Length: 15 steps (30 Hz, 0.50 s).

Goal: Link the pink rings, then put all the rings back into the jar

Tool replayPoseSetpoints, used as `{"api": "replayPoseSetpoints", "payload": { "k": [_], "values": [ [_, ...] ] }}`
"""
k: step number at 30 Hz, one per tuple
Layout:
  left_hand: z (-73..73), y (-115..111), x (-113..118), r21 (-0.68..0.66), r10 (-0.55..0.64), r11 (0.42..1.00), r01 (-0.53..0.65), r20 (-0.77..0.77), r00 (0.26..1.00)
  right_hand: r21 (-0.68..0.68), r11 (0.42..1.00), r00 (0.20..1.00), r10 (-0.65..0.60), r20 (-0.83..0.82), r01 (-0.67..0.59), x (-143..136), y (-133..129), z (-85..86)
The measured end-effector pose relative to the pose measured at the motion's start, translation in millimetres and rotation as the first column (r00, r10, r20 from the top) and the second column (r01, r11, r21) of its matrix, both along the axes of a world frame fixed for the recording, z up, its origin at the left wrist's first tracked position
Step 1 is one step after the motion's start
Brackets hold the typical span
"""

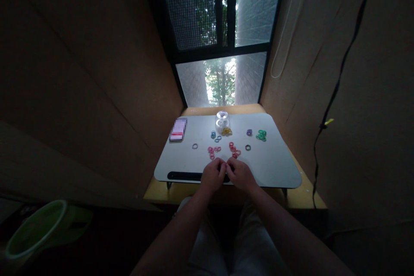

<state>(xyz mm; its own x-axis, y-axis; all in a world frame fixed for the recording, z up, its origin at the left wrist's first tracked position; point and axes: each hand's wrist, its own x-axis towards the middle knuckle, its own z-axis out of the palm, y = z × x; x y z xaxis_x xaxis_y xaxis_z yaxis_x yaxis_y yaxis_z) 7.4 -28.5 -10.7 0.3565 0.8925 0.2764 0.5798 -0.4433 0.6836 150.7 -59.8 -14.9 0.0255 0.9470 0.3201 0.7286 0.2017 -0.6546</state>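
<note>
Bare forearms (186, 224) stretch to a white worktop (274, 168), where a person's left hand (213, 175) and right hand (239, 174) meet, fingers curled and fingertips together, anything pinched between them impossible to tell, with pink rings (211, 150) and red rings (233, 148) just beyond the hands and a clear jar (222, 125) farther off.

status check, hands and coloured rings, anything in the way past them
Left hand and right hand: fingertips together, any hold hidden. Red rings and pink rings just beyond. Clear jar farther back, behind yellow rings.
</note>
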Motion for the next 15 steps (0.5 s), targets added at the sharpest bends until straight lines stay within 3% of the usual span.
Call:
{"api": "replayPoseSetpoints", "payload": {
  "k": [15],
  "values": [
    [0.3, -0.3, 0.2, 0.004, -0.009, 1.0, 0.009, 0.001, 1.0, 0.01, 1.0, 1.0, -0.014, 0.013, 0.014, -0.1, 0.4, 0.6]
  ]
}}
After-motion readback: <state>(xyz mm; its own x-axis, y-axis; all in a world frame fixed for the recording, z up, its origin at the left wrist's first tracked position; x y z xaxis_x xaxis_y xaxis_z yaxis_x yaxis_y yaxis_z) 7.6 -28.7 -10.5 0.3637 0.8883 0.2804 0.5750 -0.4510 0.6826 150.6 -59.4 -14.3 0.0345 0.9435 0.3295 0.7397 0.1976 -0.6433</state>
